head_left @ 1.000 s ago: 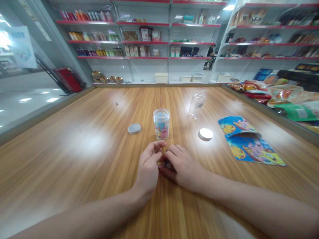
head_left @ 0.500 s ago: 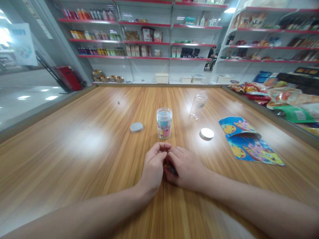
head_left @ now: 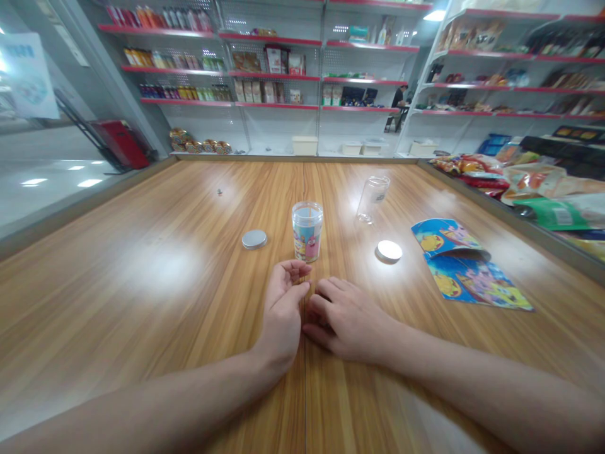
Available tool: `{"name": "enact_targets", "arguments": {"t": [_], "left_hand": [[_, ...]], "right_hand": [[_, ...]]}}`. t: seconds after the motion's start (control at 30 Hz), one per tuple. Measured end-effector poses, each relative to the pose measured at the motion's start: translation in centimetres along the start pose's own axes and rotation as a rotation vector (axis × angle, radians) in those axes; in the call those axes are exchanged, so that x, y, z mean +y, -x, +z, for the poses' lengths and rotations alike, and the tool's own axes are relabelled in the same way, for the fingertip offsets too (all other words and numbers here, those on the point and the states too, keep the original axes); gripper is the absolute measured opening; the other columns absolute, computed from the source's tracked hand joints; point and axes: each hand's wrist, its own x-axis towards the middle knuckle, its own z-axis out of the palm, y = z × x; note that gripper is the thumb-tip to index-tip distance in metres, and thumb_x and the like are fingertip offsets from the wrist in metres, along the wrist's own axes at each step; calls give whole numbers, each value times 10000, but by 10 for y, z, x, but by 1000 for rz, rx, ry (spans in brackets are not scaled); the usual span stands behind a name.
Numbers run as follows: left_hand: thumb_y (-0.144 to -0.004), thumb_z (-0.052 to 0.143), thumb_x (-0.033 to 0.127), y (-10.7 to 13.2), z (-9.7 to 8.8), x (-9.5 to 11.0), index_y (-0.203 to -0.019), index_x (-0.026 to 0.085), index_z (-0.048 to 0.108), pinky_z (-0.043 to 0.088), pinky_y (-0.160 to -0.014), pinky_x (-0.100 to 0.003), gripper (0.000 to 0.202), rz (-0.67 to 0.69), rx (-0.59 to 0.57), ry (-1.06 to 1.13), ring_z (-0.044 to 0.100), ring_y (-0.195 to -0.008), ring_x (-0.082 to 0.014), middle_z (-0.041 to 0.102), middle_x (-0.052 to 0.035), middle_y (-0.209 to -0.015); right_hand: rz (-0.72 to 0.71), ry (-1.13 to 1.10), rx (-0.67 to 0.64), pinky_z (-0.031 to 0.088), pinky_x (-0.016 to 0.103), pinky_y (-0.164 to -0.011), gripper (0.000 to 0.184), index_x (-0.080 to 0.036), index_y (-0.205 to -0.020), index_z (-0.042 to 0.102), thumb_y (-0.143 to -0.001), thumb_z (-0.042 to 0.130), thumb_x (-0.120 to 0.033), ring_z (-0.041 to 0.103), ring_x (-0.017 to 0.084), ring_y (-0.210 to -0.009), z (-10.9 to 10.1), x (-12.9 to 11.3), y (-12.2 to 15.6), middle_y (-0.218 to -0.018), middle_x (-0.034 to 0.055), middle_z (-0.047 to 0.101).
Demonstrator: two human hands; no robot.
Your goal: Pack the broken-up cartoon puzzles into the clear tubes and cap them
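At lower centre, the cupped left hand (head_left: 283, 306) touches the right hand (head_left: 347, 318), palm down on the table (head_left: 142, 284) (whether either pinches anything, I cannot tell). Just beyond stands a printed jar (head_left: 307, 239), between a grey lid (head_left: 254, 239) and a white lid (head_left: 389, 251).

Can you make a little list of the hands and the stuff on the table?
Left hand: cupped, on its edge on the table, nothing seen inside
Right hand: palm down beside it; underneath hidden
Nearest: colourful jar, upright
Behind: empty jar
Lids: silver lid at left, white lid at right, both flat
Far right: cartoon packets
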Motion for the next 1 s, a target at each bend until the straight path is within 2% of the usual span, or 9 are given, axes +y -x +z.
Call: {"name": "enact_targets", "arguments": {"t": [0.13,0.43,0.5,0.67,0.87,1.0], "left_hand": [[-798,571,187,1,-1,1,-988,164,573,403,-1014,-389,191,7,-26,-4,541,-1067,-199,592,-58,-1022],[-806,572,202,0,0,2,-965,159,592,415,-976,-378,167,7,-46,-12,551,-1023,-194,601,-60,-1012],[-799,575,201,0,0,2,-955,158,593,408,-988,-381,163,2,-37,-6,553,-1019,-190,602,-55,-995],[-746,615,194,13,0,2,-926,160,590,392,-1041,-389,185,-50,80,83,554,-1045,-190,599,-47,-971],[-759,621,224,22,7,4,-953,156,595,372,-1107,-444,207,-111,71,161,567,-1116,-219,616,-67,-1013],[-765,611,223,15,9,8,-936,149,600,351,-1146,-470,187,-139,8,296,596,-1130,-232,642,-85,-1011]], "right_hand": [[-46,27,32,409,330,-721,233,-171,-868,581,-971,480,-353,509,185,-798,4,3,0,-921,61,609],[-81,56,61,390,326,-697,200,-184,-818,599,-944,500,-303,512,170,-746,7,4,3,-819,25,616],[-75,58,66,373,318,-662,206,-192,-805,610,-940,507,-307,503,162,-714,8,4,5,-794,18,602],[-112,73,112,311,312,-573,271,-188,-749,606,-956,478,-308,477,136,-627,12,5,11,-731,7,579],[-146,31,119,291,304,-539,259,-179,-688,589,-917,521,-279,494,124,-587,14,6,9,-680,-1,609],[-186,23,209,271,301,-504,281,-170,-632,566,-897,534,-257,464,112,-516,13,5,10,-607,-6,591]]}}
